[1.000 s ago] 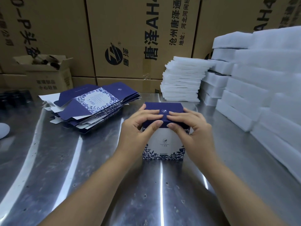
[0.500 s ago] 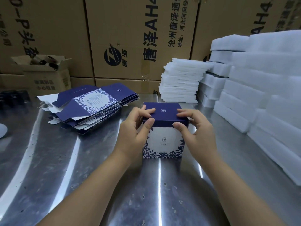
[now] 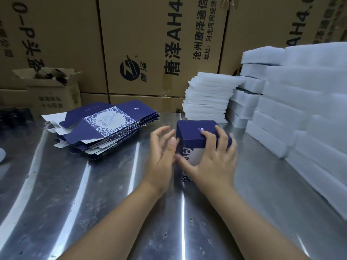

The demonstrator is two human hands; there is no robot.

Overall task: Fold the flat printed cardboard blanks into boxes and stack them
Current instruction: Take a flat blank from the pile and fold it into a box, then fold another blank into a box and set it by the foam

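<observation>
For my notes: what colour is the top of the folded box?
The box top is dark blue with a small white logo, clearest in head view.

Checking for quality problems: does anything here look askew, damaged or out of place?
Only the pile of flat blanks at left: fanned askew, edges sticking out. The folded box in the right hand looks undamaged.

The shiny metal table (image 3: pixel 93 203) shows streaks of reflected light. Behind it stands a wall of large brown cartons (image 3: pixel 142 44) with black printed letters. At the back left, a small open carton (image 3: pixel 54 96) holds some dark items. A stack of thin white foam sheets (image 3: pixel 206 98) stands just beside thicker white foam blocks (image 3: pixel 300 109), which are piled along the right side.
</observation>
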